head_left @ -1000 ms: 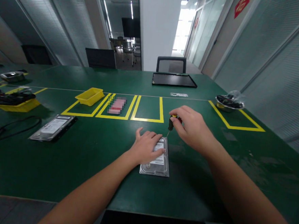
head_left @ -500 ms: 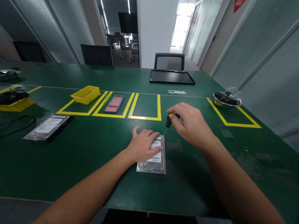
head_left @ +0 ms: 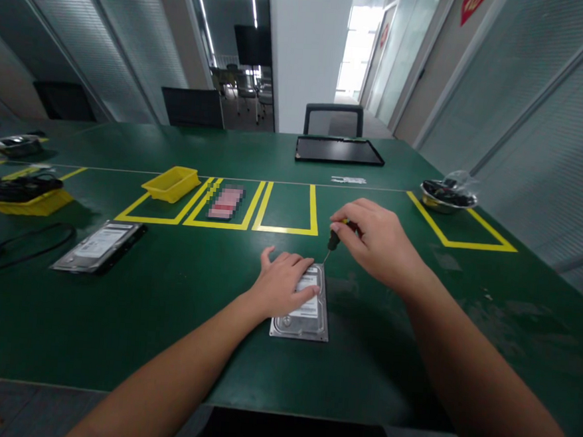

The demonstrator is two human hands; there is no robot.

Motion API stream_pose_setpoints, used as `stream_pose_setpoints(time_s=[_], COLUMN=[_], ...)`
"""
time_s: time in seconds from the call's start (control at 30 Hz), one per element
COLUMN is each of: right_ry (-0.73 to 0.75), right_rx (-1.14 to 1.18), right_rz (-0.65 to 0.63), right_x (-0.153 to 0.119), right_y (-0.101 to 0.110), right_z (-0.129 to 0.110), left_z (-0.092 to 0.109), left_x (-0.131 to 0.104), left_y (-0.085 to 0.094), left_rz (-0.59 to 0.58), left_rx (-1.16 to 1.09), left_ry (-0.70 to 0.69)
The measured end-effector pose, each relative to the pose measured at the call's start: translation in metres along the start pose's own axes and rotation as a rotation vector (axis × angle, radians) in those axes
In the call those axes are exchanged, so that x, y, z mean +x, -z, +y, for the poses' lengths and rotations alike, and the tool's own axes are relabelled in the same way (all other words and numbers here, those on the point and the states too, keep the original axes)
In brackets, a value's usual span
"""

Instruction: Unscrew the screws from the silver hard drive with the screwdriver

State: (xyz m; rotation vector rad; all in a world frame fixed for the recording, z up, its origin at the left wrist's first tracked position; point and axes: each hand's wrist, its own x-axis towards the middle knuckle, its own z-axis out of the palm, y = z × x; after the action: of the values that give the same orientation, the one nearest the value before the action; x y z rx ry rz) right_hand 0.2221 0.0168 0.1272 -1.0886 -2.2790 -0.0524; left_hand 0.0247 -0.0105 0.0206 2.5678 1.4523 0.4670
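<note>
A silver hard drive point(head_left: 309, 323) with a white label lies flat on the green table point(head_left: 164, 329) in front of me. My left hand point(head_left: 285, 285) rests on its upper left part, fingers spread, thumb across the label. In my right hand point(head_left: 370, 237) is a dark screwdriver point(head_left: 334, 240) with a bit of yellow on its handle, tilted. Its thin tip points down at the drive's upper right corner; whether it sits on a screw is too small to tell.
Another hard drive point(head_left: 98, 248) lies to the left, near black cables point(head_left: 24, 246). Further back are a yellow bin point(head_left: 171, 183), a pixelated pink item point(head_left: 227, 203), a black-framed panel point(head_left: 339, 151) and a metal bowl point(head_left: 447, 195) of parts at right.
The whole view has shifted slightly, so things appear a little further right. My right hand has turned a little on the screwdriver; my left hand stays on the drive.
</note>
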Motion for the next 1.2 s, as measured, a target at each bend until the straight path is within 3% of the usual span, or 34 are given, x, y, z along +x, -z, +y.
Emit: stream_pose_setpoints(time_s=[0.6, 1.2], right_ry=[0.03, 0.059], right_rx=[0.106, 0.112], right_rz=[0.002, -0.085], right_x=[0.0, -0.001], right_y=[-0.002, 0.005], right_z=[0.005, 0.013], left_z=[-0.002, -0.004], left_x=[0.002, 0.001], left_y=[-0.002, -0.003], left_rz=[-0.007, 0.005], left_rx=[-0.024, -0.013], left_ry=[0.002, -0.006])
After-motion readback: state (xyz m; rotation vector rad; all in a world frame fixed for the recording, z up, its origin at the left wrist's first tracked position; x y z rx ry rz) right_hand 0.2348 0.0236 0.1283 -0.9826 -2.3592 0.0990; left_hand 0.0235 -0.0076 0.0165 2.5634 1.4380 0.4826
